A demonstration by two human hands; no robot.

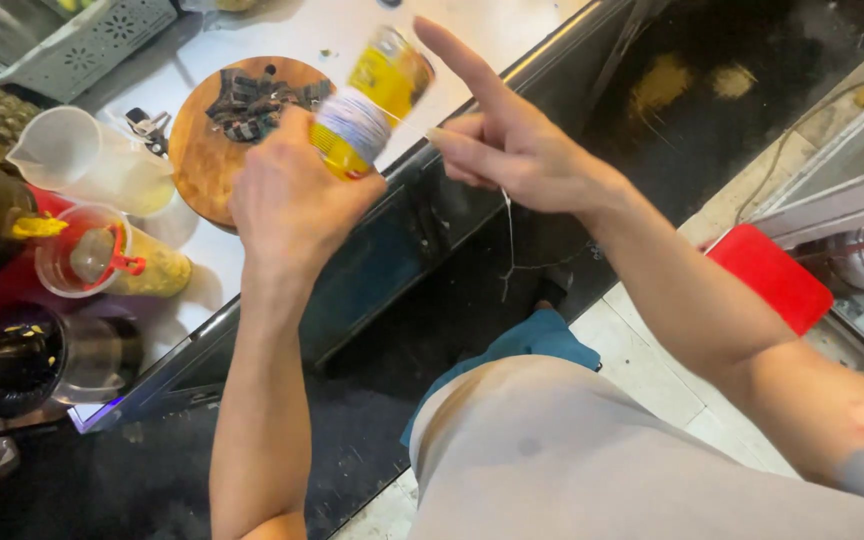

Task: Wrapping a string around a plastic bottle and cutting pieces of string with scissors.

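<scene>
My left hand (287, 200) grips a yellow spool (370, 100) wound with white thread, held above the counter edge. A thin strand of thread (508, 235) runs from the spool to my right hand (497, 140), which pinches it with index finger stretched out; the loose end hangs down below that hand. Behind the spool lies a round wooden board (197, 150) with dark chopped strips on it.
On the white counter (282, 30) stand a clear measuring jug (82, 155), a red-rimmed cup (92, 255) and a grey perforated basket (77, 45). A dark pot (7, 360) sits at the left. A red stool (770, 275) stands on the tiled floor.
</scene>
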